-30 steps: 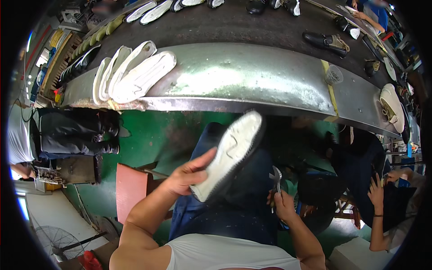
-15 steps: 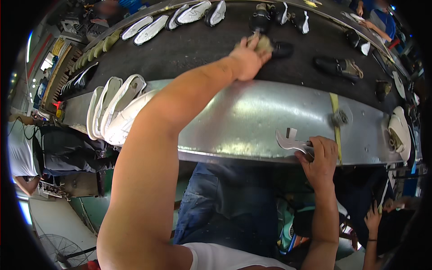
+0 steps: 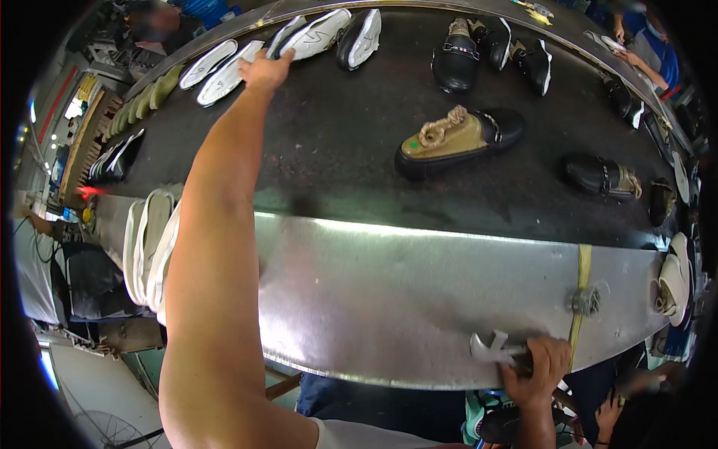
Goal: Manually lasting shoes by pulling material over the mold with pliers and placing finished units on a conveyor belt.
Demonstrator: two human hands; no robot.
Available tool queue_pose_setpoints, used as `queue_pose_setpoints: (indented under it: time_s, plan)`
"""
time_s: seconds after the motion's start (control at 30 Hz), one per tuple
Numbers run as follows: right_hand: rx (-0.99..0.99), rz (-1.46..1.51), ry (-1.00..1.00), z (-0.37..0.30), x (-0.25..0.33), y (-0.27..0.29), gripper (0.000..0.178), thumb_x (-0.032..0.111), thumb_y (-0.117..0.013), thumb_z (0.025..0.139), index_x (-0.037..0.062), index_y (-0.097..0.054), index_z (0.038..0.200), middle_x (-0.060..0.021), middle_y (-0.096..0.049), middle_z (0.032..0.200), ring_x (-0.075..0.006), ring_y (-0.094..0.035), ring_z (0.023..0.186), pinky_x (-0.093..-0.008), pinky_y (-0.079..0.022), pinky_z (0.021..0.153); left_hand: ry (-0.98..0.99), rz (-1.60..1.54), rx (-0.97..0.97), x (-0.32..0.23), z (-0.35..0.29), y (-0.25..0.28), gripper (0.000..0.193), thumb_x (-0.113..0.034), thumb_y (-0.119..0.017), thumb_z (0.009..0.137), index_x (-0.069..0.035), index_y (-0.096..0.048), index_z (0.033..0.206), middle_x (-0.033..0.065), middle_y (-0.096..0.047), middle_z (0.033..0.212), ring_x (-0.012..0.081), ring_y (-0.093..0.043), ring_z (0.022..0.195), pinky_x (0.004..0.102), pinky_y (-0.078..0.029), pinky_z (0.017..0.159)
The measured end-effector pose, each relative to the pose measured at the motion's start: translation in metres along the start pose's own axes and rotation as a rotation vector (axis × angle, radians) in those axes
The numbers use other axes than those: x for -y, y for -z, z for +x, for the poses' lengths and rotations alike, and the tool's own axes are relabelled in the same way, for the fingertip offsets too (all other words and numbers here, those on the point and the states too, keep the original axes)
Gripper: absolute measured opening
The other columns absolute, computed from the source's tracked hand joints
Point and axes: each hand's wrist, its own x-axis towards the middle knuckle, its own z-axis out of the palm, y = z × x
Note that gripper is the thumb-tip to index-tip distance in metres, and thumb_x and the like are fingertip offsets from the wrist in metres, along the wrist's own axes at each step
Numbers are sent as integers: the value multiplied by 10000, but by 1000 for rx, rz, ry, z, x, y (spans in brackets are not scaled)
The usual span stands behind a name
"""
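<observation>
My left hand (image 3: 265, 71) stretches to the far left of the bench. Its thumb and fingers close around the near end of an upturned shoe with a white sole (image 3: 284, 36). Two white-soled pieces (image 3: 230, 75) lie to its left, and another upturned white-soled shoe (image 3: 314, 36) leans close on its right. My right hand (image 3: 537, 367) grips metal lasting pincers (image 3: 497, 349), jaws pointing left, over the bench's near edge. Mid-bench sits a black shoe with a tan back part (image 3: 456, 142), with a looped cord on top.
Black shoes (image 3: 458, 60) stand at the far side, and another (image 3: 602, 176) at right. White shoe parts (image 3: 153, 232) are stacked left of my arm. A small clear container (image 3: 587, 301) stands beside yellow tape on the metal sheet (image 3: 404, 299). Co-workers (image 3: 647, 56) are at the edges.
My left hand has let go of the tan-backed shoe mid-bench and moved left to the white-soled shoes. The right hand keeps its grip on the pincers. The view has shifted.
</observation>
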Motion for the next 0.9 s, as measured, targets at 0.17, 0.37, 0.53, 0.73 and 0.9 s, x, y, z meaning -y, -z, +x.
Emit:
queue_pose_setpoints:
  time_s: [0.17, 0.37, 0.53, 0.73, 0.9]
  plan:
    - [89, 6, -12, 8, 4, 3, 462, 323, -720, 721, 18, -588, 1042, -158, -564, 942, -345, -542, 799, -481, -405, 730, 57, 51, 204, -3, 38, -29, 1061, -854, -592, 738, -147, -456, 1517, 291, -288, 1578, 425, -241, 1487, 512, -259, 1192]
    - [60, 4, -26, 12, 11, 1, 462, 275, -695, 681, 13, -581, 1044, -163, -562, 933, -346, -538, 780, -479, -403, 712, -44, 320, 346, -9, 59, -18, 1059, -875, -454, 812, 19, -590, 1363, 247, -486, 1461, 355, -447, 1376, 460, -408, 1083]
    - [35, 0, -27, 7, 13, -5, 476, 347, -765, 736, 35, -614, 1063, -132, -598, 967, -331, -572, 837, -476, -411, 776, -121, 487, 433, -28, -25, 31, 1016, -829, -478, 843, 43, -582, 1355, 231, -529, 1443, 335, -416, 1415, 452, -416, 1095]
    - [-77, 5, 2, 7, 22, -9, 476, 297, -809, 711, 50, -627, 1075, -142, -639, 1013, -352, -597, 929, -484, -438, 857, -244, 475, 474, -16, -133, 175, 962, -804, -414, 888, 55, -658, 1249, 258, -581, 1369, 346, -533, 1314, 421, -449, 1067]
    - [-144, 3, -4, 5, 25, -13, 453, 288, -814, 735, 53, -638, 1080, -141, -654, 1026, -359, -610, 972, -473, -444, 897, -514, 411, 378, -6, -273, 266, 802, -726, -445, 927, 6, -734, 1083, 269, -638, 1183, 394, -616, 1134, 450, -497, 982]
